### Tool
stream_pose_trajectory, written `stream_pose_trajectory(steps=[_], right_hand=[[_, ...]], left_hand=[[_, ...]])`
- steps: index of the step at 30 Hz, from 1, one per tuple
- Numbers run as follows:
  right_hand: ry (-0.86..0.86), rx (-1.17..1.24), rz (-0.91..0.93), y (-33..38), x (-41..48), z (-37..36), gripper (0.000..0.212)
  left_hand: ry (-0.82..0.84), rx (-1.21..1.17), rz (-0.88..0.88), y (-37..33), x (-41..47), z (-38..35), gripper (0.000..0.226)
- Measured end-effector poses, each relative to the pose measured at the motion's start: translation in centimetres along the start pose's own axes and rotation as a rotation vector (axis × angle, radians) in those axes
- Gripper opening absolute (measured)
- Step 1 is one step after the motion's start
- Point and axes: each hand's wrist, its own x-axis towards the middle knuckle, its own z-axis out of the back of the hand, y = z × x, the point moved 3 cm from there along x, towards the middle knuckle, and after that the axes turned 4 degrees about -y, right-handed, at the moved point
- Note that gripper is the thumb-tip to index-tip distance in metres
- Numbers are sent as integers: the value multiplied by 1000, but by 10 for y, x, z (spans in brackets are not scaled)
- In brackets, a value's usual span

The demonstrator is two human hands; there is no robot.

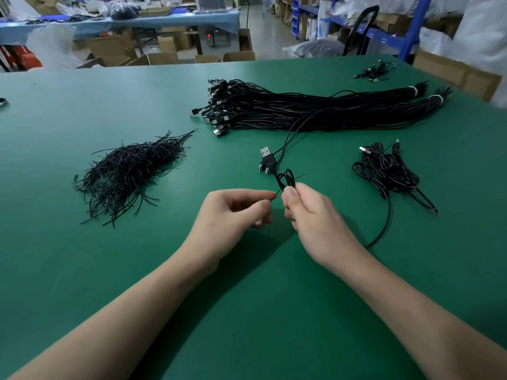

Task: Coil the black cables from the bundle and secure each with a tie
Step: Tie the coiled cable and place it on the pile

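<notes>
My right hand point(307, 212) grips a small loop of black cable point(286, 180) above the green table. Its USB plugs point(266, 159) hang just beyond the loop, and the cable runs back toward the big bundle of black cables point(315, 109) at the far side. My left hand point(233, 212) pinches one end of a thin black tie point(275, 194) that crosses the loop. A heap of loose black ties point(129, 171) lies to the left. Coiled cables point(386, 168) lie in a pile to the right.
The green table point(82, 105) stretches wide around my hands. A few more cables point(375, 71) lie at its far right corner. Beyond the table edge are cardboard boxes point(164, 57), a blue-covered bench and blue shelving.
</notes>
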Motion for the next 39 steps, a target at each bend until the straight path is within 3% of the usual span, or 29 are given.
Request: stream_pose_trajectory(steps=[3,19,27,39], right_hand=[[17,-1,-23,5,-3,0,38],[144,-126,10,17,-8,-3,12],[188,-135,3,16,-9,-2,12],[389,98,7,7,-8,-6,15]], left_hand=[[53,-125,58,2,0,-2,20],[205,-253,0,6,1,-4,18],[161,-72,-121,0,3,1,15],[175,12,-236,-2,11,8,12]])
